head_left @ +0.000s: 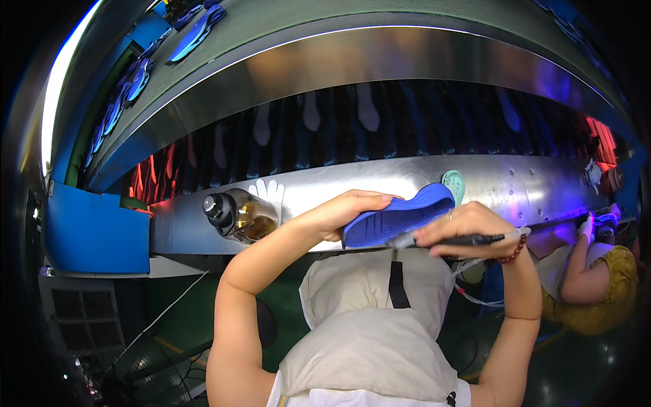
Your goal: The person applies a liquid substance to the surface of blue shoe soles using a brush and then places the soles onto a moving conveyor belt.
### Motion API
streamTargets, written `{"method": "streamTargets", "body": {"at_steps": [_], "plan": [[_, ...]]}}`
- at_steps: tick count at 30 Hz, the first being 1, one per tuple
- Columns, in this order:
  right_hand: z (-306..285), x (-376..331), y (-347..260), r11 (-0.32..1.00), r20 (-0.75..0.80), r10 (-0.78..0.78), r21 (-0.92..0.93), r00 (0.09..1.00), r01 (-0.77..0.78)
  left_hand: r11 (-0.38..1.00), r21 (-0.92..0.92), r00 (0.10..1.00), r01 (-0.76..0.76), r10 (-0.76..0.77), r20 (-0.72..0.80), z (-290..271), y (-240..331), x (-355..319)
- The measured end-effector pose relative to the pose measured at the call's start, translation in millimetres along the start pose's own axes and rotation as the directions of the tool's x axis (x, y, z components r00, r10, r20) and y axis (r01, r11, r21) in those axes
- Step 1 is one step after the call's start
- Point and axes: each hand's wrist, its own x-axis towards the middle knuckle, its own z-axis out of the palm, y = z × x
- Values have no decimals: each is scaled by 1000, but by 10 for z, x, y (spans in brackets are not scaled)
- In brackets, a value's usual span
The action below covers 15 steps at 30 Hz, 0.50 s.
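Observation:
My left hand [342, 211] grips a blue shoe sole [397, 217] from its left end and holds it up in front of me, tread side toward me. My right hand [468, 227] is closed around a dark pen-like tool [468, 239] with a thin cable, its tip touching the sole's lower edge. A bead bracelet [514, 252] sits on my right wrist. Both forearms rise from the lower edge, above my pale apron [373, 325].
A long steel conveyor housing [380, 183] runs across in front, with soles moving inside under red and violet light. A glass bottle with a black cap [237, 216] lies on its ledge. Blue soles [196, 30] ride the upper belt. Another person [597, 271] works at the right.

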Motion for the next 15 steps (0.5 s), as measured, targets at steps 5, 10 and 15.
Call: {"method": "streamTargets", "body": {"at_steps": [5, 10, 15], "plan": [[15, -81, 142, 944, 59, 326, 26, 944, -328, 992, 106, 996, -61, 67, -62, -118, -69, 19], [130, -52, 77, 860, -184, 338, 457, 923, -224, 976, -163, 989, -146, 144, -28, -172, -141, 91], [468, 114, 416, 880, -514, 411, 439, 753, -181, 915, -351, 979, -201, 199, -41, -73, -212, 200]]}}
